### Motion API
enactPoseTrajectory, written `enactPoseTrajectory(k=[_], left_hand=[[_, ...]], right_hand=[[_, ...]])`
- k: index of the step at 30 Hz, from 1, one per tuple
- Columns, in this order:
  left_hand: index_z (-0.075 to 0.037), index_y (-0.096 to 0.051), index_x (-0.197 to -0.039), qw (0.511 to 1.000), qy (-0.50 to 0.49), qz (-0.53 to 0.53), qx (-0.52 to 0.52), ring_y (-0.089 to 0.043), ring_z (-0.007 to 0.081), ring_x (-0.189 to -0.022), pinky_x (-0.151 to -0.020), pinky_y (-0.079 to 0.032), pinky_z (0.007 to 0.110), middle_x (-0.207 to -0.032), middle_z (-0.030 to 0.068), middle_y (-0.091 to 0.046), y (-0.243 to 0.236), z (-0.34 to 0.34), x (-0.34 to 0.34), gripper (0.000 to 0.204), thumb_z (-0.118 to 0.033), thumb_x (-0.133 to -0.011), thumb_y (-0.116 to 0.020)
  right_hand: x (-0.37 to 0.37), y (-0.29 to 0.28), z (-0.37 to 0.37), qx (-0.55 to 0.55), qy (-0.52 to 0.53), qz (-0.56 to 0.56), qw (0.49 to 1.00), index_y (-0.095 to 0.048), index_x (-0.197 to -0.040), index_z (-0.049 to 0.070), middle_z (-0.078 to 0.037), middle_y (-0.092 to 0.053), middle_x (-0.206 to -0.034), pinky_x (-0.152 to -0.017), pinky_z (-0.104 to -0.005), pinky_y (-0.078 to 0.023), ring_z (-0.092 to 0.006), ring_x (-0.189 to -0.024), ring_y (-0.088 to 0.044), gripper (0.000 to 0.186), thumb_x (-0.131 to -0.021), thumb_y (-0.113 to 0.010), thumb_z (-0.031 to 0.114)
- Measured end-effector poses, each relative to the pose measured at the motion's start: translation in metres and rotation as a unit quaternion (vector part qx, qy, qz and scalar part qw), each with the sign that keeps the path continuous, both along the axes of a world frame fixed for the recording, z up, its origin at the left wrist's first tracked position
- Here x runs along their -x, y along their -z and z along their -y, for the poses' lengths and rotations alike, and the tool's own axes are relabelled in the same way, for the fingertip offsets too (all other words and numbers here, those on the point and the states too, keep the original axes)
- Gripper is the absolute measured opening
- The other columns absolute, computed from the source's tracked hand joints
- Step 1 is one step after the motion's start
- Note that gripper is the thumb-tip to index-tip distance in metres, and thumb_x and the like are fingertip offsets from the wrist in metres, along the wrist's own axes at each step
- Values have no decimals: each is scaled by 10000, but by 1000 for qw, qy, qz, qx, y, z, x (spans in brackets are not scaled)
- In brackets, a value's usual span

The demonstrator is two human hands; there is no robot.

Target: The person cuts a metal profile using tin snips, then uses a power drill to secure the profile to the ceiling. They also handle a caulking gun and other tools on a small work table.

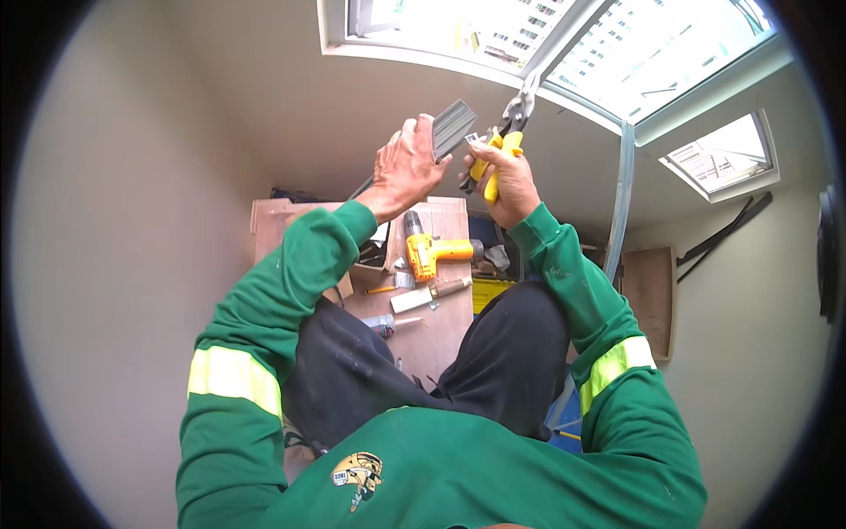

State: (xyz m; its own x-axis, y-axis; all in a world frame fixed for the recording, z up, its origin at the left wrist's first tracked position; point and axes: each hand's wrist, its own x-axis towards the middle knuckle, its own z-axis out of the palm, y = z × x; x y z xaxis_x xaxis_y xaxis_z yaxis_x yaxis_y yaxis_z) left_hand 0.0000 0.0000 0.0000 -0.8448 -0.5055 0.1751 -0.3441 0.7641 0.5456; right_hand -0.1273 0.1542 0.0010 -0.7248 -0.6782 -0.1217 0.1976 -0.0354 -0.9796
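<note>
My left hand [405, 166] is raised in front of me and grips a long grey ribbed metal strip [451, 129] near its upper end. My right hand [507, 176] is closed around the yellow handles of metal snips [502, 145], whose grey jaws point up toward the window frame. The snips sit just right of the strip's end, close to a small pale piece at its edge. Both sleeves are green with yellow reflective bands.
Below me stands a wooden work surface [441, 335] carrying a yellow cordless drill [432, 251], a chisel-like tool [427, 295] and a sealant tube [388, 324]. A window [564, 44] spans the top. A grey pipe [621, 203] runs down the wall at right.
</note>
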Motion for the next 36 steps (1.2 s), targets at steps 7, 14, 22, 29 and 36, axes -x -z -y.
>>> enactPoseTrajectory(k=[7,14,22,29,36], left_hand=[[-188,-570,-1289,914,76,-216,334,-603,267,-1008,-946,-486,473,-1049,50,-566,-7,38,-1,541,-54,-795,-742],[-184,-641,-1245,901,210,-209,317,-589,257,-1026,-1047,-450,448,-1029,42,-593,-15,36,5,428,-23,-849,-677],[-178,-651,-1274,906,266,-161,287,-616,270,-1098,-1019,-481,442,-1065,55,-617,-20,19,8,465,-42,-833,-711],[-181,-633,-1304,911,259,-169,274,-612,267,-1092,-1032,-479,431,-1081,52,-605,-25,19,7,527,-20,-811,-726],[-150,-645,-1288,895,275,-167,309,-632,271,-1098,-1105,-470,469,-1076,57,-633,-32,20,11,447,-61,-853,-699]], right_hand=[[15,12,-22,-76,141,90,983,-544,-1146,53,-61,-598,-948,-703,-358,-551,-171,-799,-636,302,-937,-738,152],[49,17,-32,-177,258,-159,937,-527,-1143,32,-52,-608,-945,-650,-313,-518,-134,-740,-605,292,-878,-641,74],[52,0,-44,-201,260,-265,906,-528,-1243,-4,-196,-688,-1058,-851,-451,-564,-346,-961,-704,394,-911,-689,135],[48,1,-42,-177,230,-205,935,-564,-1145,26,-69,-645,-949,-719,-327,-542,-166,-825,-659,308,-953,-744,185],[17,-14,-36,-21,-87,-100,991,-584,-1210,40,-32,-595,-976,-699,-284,-519,-100,-839,-595,550,-910,-842,422]])
